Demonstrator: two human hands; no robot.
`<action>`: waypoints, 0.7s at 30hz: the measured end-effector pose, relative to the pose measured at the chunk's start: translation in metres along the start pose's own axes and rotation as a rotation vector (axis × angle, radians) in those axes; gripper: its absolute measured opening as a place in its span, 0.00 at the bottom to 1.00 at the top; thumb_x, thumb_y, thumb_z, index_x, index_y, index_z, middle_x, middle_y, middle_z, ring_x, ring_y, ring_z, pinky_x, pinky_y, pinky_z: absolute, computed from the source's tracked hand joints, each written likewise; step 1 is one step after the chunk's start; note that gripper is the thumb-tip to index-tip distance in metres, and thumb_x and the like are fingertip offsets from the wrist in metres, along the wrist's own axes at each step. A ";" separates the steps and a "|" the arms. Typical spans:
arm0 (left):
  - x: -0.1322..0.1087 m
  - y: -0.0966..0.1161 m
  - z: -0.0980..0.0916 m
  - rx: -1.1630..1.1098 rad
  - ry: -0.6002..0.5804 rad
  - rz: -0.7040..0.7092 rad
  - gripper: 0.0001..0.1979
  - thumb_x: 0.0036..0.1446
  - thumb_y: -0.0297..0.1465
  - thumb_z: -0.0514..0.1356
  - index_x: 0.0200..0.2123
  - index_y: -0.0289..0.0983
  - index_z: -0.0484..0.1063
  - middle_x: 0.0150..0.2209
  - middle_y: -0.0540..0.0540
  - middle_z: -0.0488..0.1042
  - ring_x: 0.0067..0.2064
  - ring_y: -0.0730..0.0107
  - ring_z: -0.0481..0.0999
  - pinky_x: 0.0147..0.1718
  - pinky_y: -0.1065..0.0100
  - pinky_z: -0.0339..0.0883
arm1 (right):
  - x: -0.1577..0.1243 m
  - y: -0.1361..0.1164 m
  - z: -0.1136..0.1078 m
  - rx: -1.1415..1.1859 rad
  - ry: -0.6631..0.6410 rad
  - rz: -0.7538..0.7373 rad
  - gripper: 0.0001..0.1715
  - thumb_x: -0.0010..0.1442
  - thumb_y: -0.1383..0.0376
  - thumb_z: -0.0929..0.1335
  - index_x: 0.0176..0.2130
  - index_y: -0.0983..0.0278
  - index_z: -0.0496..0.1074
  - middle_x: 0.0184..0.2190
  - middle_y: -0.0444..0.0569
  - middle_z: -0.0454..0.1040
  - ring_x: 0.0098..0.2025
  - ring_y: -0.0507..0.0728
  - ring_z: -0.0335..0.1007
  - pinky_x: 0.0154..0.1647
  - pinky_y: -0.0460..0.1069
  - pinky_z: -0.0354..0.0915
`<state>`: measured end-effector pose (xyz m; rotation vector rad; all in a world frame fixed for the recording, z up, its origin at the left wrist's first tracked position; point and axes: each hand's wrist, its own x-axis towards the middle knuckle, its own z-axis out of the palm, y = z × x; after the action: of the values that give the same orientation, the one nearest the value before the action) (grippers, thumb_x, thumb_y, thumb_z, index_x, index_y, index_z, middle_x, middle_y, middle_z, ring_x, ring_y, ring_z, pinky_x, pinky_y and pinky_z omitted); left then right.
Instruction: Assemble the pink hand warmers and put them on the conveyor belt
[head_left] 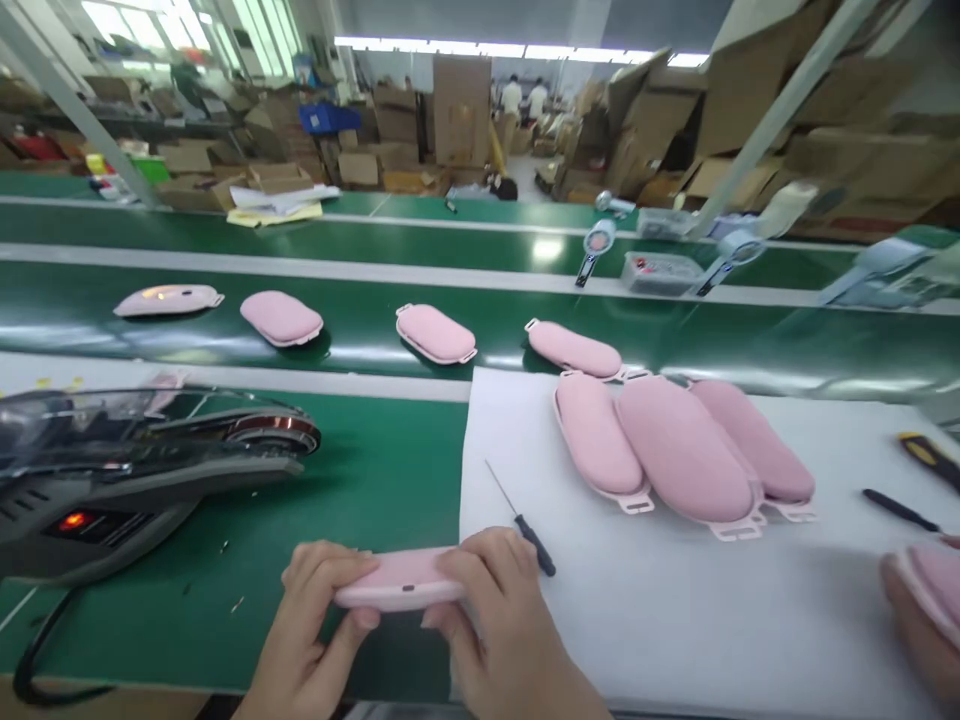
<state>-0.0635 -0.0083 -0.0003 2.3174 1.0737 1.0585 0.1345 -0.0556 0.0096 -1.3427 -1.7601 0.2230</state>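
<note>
A pink oval casing (403, 582) is held level just above the near edge of the bench, a small dark slot showing in its pale rim. My left hand (319, 610) is closed on its left end, thumb below and fingers above. On the other end my right hand (499, 600) grips in the same way. Just beyond my right hand, a thin screwdriver (534, 545) with a dark handle lies on the white sheet (615, 620). Several pink casings with slotted end tabs, including a large casing (679, 450), lie close together farther back on the sheet.
At left stands a grey machine (150, 510) with a clear cover, an orange light and a black cable. A row of pink casings, one casing (435, 333) included, sits on the green conveyor (360, 340). Another person's hand (911, 620) holds a pink casing at far right.
</note>
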 end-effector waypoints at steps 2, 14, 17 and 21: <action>0.009 0.005 -0.007 -0.008 0.060 0.041 0.08 0.60 0.30 0.54 0.41 0.44 0.70 0.37 0.47 0.70 0.40 0.62 0.66 0.37 0.63 0.61 | 0.004 0.001 -0.014 -0.045 -0.080 -0.037 0.14 0.60 0.68 0.65 0.47 0.65 0.67 0.38 0.50 0.71 0.38 0.57 0.63 0.39 0.52 0.60; 0.096 0.015 0.004 -0.157 0.421 -0.056 0.10 0.58 0.30 0.57 0.44 0.42 0.72 0.43 0.45 0.74 0.46 0.62 0.74 0.46 0.63 0.69 | 0.158 0.079 -0.056 -0.812 -0.170 0.198 0.16 0.65 0.65 0.64 0.52 0.64 0.67 0.48 0.55 0.71 0.49 0.60 0.67 0.47 0.56 0.66; 0.090 0.000 0.024 -0.311 0.294 -0.270 0.08 0.56 0.39 0.60 0.34 0.42 0.75 0.37 0.43 0.77 0.41 0.56 0.76 0.42 0.62 0.71 | 0.211 0.112 -0.037 -0.847 -0.251 0.270 0.17 0.64 0.60 0.66 0.51 0.64 0.68 0.51 0.52 0.69 0.50 0.58 0.68 0.50 0.59 0.67; 0.080 -0.021 0.045 -0.430 0.305 -0.422 0.16 0.54 0.48 0.57 0.28 0.44 0.77 0.32 0.42 0.77 0.36 0.55 0.76 0.36 0.64 0.71 | 0.254 0.125 0.002 -0.802 -0.342 0.333 0.19 0.64 0.59 0.66 0.53 0.63 0.67 0.54 0.52 0.67 0.51 0.59 0.68 0.51 0.59 0.67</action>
<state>-0.0056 0.0661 -0.0037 1.5438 1.2291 1.3324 0.2134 0.2103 0.0674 -2.2884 -1.9866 -0.1023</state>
